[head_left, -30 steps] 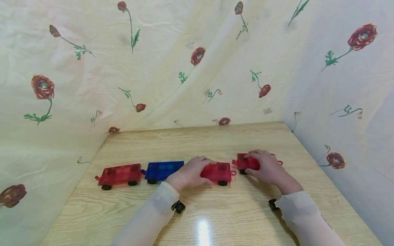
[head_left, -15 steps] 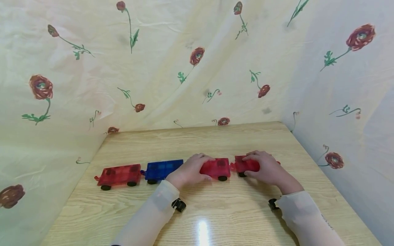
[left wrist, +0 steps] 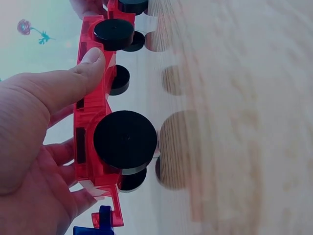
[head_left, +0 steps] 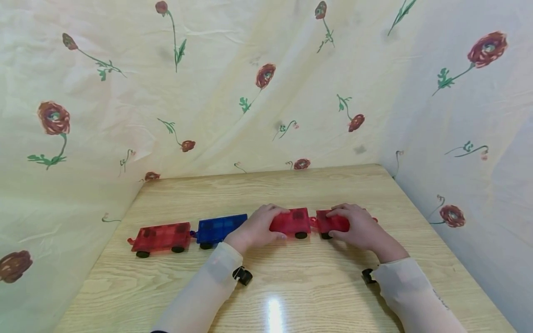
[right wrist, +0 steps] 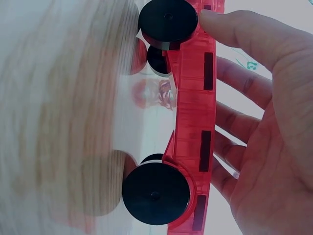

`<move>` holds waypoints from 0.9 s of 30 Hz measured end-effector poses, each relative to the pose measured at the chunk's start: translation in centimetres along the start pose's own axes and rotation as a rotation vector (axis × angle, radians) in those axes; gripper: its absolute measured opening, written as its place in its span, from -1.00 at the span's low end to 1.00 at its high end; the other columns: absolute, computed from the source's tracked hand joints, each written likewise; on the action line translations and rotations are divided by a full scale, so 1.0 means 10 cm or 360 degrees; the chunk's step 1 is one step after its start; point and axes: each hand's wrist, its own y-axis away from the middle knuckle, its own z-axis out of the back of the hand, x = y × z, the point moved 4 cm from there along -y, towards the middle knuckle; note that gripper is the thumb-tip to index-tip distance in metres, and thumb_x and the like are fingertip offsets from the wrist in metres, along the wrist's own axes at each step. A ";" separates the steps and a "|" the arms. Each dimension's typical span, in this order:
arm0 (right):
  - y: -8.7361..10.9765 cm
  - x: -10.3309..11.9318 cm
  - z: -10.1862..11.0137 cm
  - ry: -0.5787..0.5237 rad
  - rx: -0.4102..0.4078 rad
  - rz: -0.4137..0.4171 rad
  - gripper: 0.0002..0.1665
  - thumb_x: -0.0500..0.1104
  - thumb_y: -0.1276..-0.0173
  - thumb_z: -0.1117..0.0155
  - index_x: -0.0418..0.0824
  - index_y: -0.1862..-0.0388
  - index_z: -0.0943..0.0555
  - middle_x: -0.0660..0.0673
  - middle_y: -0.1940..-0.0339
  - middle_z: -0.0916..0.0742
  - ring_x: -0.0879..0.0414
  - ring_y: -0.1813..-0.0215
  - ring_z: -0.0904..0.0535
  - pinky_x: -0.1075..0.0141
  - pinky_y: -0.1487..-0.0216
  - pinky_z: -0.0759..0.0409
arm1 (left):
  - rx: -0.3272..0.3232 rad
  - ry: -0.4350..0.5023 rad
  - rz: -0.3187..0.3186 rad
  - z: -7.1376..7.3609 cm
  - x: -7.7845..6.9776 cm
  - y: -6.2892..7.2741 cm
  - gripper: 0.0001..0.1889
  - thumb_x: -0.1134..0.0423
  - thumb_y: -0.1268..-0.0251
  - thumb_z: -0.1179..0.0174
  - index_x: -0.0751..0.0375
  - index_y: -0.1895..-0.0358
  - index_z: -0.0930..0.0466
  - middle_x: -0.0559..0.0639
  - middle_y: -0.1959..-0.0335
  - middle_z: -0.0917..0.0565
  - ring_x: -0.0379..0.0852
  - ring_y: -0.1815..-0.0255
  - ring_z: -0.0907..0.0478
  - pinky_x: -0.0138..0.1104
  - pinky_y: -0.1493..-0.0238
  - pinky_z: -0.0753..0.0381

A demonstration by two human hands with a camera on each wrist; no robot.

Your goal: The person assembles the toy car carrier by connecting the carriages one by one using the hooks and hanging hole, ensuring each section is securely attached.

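My left hand [head_left: 257, 227] grips a translucent red toy train car [head_left: 296, 222] by its long sides, thumb nearer me, fingers over the far side. My right hand [head_left: 359, 227] holds another red toy train car [head_left: 325, 217] the same way, just to the right. Their small red couplers [head_left: 313, 222] meet between the hands; whether they are hooked cannot be told. In the left wrist view, a blue coupler [left wrist: 105, 215] meets the hook of the left-held car. It belongs to the blue car [head_left: 220, 227], partly hidden by my left hand. All have black wheels.
A further red car [head_left: 162, 237] stands at the left, coupled to the blue one. Everything stands on a light wooden table [head_left: 300, 296]. Flower-patterned cloth [head_left: 216, 83] rises behind and at both sides. A small black wrist camera [head_left: 242, 275] sits at my left cuff.
The left-held car has moved away from me, and the blue car's right end has swung the same way. The right-held car shifted slightly left and nearer, closing the gap between the couplers.
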 end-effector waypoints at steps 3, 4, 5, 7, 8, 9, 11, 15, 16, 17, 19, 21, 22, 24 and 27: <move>0.00 0.00 0.00 -0.0004 -0.0004 0.0003 -0.37 0.04 -0.18 -0.68 -0.02 -0.24 -0.72 -0.25 -0.32 -0.61 -0.31 -0.36 -0.43 -0.36 -0.28 -0.45 | -0.0007 -0.0002 -0.0002 -0.01 0.01 -0.01 -0.21 -0.08 -0.28 -0.48 -0.27 -0.57 -0.36 -0.15 -0.40 -0.46 -0.03 -0.46 -0.34 -0.06 -0.42 -0.47; 0.00 0.00 -0.01 -0.0006 -0.0006 0.0004 -0.37 0.04 -0.18 -0.68 -0.02 -0.23 -0.72 -0.25 -0.32 -0.62 -0.31 -0.36 -0.43 -0.36 -0.28 -0.45 | -0.0009 -0.0004 -0.0004 -0.01 0.01 -0.01 -0.21 -0.08 -0.28 -0.48 -0.27 -0.57 -0.36 -0.15 -0.40 -0.46 -0.03 -0.46 -0.35 -0.06 -0.41 -0.48; 0.00 0.01 -0.01 -0.0008 -0.0006 0.0005 -0.37 0.03 -0.18 -0.68 -0.02 -0.23 -0.72 -0.24 -0.32 -0.62 -0.31 -0.36 -0.43 -0.36 -0.28 -0.45 | -0.0009 -0.0004 -0.0007 -0.02 0.01 -0.02 -0.21 -0.08 -0.28 -0.48 -0.27 -0.56 -0.36 -0.15 -0.40 -0.46 -0.03 -0.46 -0.35 -0.06 -0.41 -0.48; 0.00 0.01 -0.01 -0.0013 -0.0006 0.0009 -0.37 0.03 -0.18 -0.68 -0.03 -0.24 -0.72 -0.24 -0.31 -0.62 -0.31 -0.36 -0.43 -0.36 -0.28 -0.44 | -0.0007 -0.0007 -0.0008 -0.03 0.02 -0.02 -0.21 -0.08 -0.28 -0.48 -0.27 -0.56 -0.37 -0.15 -0.40 -0.46 -0.04 -0.46 -0.35 -0.07 -0.41 -0.48; 0.00 0.01 -0.01 -0.0015 -0.0005 0.0011 -0.37 0.02 -0.19 -0.68 -0.03 -0.24 -0.72 -0.24 -0.31 -0.62 -0.31 -0.36 -0.43 -0.36 -0.29 -0.43 | -0.0006 -0.0009 -0.0009 -0.03 0.02 -0.02 -0.22 -0.08 -0.28 -0.48 -0.27 -0.56 -0.37 -0.15 -0.40 -0.46 -0.04 -0.46 -0.35 -0.07 -0.41 -0.48; 0.00 0.02 -0.01 -0.0016 -0.0003 0.0013 -0.38 0.02 -0.19 -0.68 -0.03 -0.24 -0.72 -0.24 -0.31 -0.62 -0.31 -0.36 -0.43 -0.36 -0.29 -0.43 | -0.0006 -0.0011 -0.0012 -0.03 0.02 -0.03 -0.22 -0.08 -0.28 -0.48 -0.27 -0.56 -0.37 -0.15 -0.40 -0.46 -0.04 -0.46 -0.35 -0.07 -0.41 -0.48; 0.00 0.02 0.00 -0.0017 -0.0002 0.0016 -0.38 0.02 -0.19 -0.68 -0.04 -0.23 -0.72 -0.25 -0.31 -0.62 -0.32 -0.36 -0.43 -0.37 -0.29 -0.42 | -0.0007 -0.0018 -0.0014 -0.04 0.02 -0.03 -0.22 -0.09 -0.28 -0.47 -0.28 -0.56 -0.38 -0.16 -0.40 -0.46 -0.04 -0.46 -0.35 -0.08 -0.42 -0.47; 0.00 0.03 0.00 -0.0014 -0.0003 0.0023 -0.38 0.01 -0.18 -0.68 -0.04 -0.23 -0.73 -0.25 -0.31 -0.63 -0.31 -0.35 -0.44 -0.37 -0.31 -0.40 | -0.0007 -0.0024 -0.0013 -0.04 0.02 -0.03 -0.23 -0.09 -0.29 -0.47 -0.28 -0.56 -0.38 -0.16 -0.41 -0.46 -0.04 -0.47 -0.35 -0.07 -0.43 -0.46; -0.01 0.03 0.00 -0.0014 -0.0002 0.0025 -0.38 0.01 -0.18 -0.68 -0.04 -0.23 -0.73 -0.25 -0.31 -0.63 -0.31 -0.35 -0.44 -0.37 -0.31 -0.40 | -0.0006 -0.0026 -0.0012 -0.04 0.02 -0.03 -0.23 -0.08 -0.29 -0.47 -0.28 -0.56 -0.38 -0.16 -0.41 -0.46 -0.04 -0.47 -0.35 -0.07 -0.43 -0.46; -0.01 0.03 0.00 -0.0014 -0.0001 0.0027 -0.38 0.01 -0.18 -0.68 -0.05 -0.23 -0.72 -0.25 -0.31 -0.63 -0.32 -0.35 -0.44 -0.37 -0.31 -0.40 | -0.0005 -0.0025 -0.0011 -0.04 0.02 -0.03 -0.23 -0.08 -0.29 -0.46 -0.28 -0.56 -0.38 -0.16 -0.42 -0.46 -0.04 -0.47 -0.35 -0.06 -0.43 -0.46; -0.01 0.03 -0.01 -0.0013 0.0005 0.0015 -0.37 0.01 -0.18 -0.68 -0.04 -0.24 -0.72 -0.25 -0.31 -0.62 -0.31 -0.36 -0.44 -0.37 -0.30 -0.42 | -0.0002 -0.0026 -0.0005 -0.04 0.02 -0.02 -0.23 -0.08 -0.30 -0.46 -0.29 -0.56 -0.37 -0.16 -0.42 -0.45 -0.03 -0.48 -0.34 -0.05 -0.43 -0.46; -0.02 0.02 -0.01 -0.0013 0.0013 0.0000 -0.35 0.02 -0.17 -0.69 -0.03 -0.25 -0.72 -0.25 -0.32 -0.61 -0.31 -0.36 -0.43 -0.36 -0.29 -0.44 | -0.0001 -0.0029 -0.0002 -0.04 0.02 -0.02 -0.23 -0.08 -0.29 -0.47 -0.30 -0.56 -0.37 -0.16 -0.42 -0.45 -0.03 -0.47 -0.34 -0.04 -0.42 -0.47; -0.02 0.02 -0.02 -0.0014 0.0016 -0.0007 -0.35 0.02 -0.17 -0.69 -0.03 -0.25 -0.72 -0.25 -0.33 -0.61 -0.31 -0.36 -0.43 -0.36 -0.28 -0.45 | -0.0001 -0.0033 -0.0001 -0.04 0.02 -0.02 -0.23 -0.07 -0.29 -0.47 -0.30 -0.56 -0.37 -0.15 -0.42 -0.45 -0.03 -0.47 -0.35 -0.04 -0.42 -0.48; -0.02 0.02 -0.02 -0.0018 0.0021 -0.0021 -0.35 0.02 -0.17 -0.69 -0.02 -0.25 -0.71 -0.25 -0.33 -0.61 -0.31 -0.37 -0.42 -0.35 -0.27 -0.48 | 0.0000 -0.0036 -0.0001 -0.04 0.03 -0.02 -0.22 -0.07 -0.29 -0.47 -0.30 -0.56 -0.37 -0.15 -0.41 -0.46 -0.03 -0.46 -0.35 -0.04 -0.40 -0.49; -0.01 0.01 -0.02 -0.0025 0.0019 -0.0019 -0.36 0.03 -0.18 -0.68 -0.02 -0.25 -0.72 -0.25 -0.33 -0.61 -0.31 -0.36 -0.42 -0.35 -0.26 -0.48 | 0.0002 -0.0037 -0.0003 -0.04 0.03 -0.01 -0.23 -0.07 -0.29 -0.47 -0.29 -0.56 -0.37 -0.15 -0.40 -0.46 -0.03 -0.46 -0.36 -0.04 -0.39 -0.50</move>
